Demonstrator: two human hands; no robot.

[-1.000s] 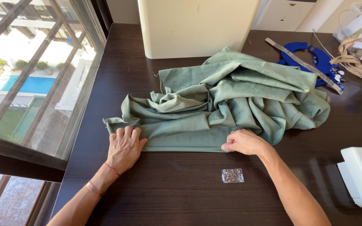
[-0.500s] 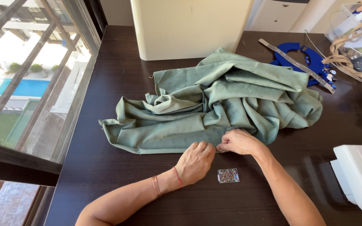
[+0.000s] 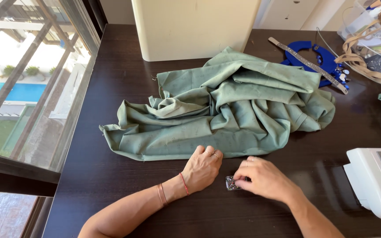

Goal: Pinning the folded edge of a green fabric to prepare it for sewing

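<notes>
A crumpled sage-green cloth [image 3: 225,110] lies spread on the dark wooden table [image 3: 111,88]. My left hand [image 3: 203,167] rests flat, fingers together, on the cloth's near folded edge. My right hand [image 3: 265,178] is just in front of that edge, its fingertips pinching a small shiny clear box [image 3: 231,183] that sits on the table. The two hands are close together, almost touching. Thin bracelets circle my left wrist.
A cream box-shaped object [image 3: 195,26] stands at the back. A blue curved ruler with a studded strip [image 3: 314,59] lies at back right, beside tangled tan straps [image 3: 367,57]. A white sewing machine [image 3: 375,180] sits at the right edge. A window [image 3: 23,88] runs along the left.
My left hand slid right along the cloth's near edge to its middle. My right hand left the cloth edge and came down onto the small clear box.
</notes>
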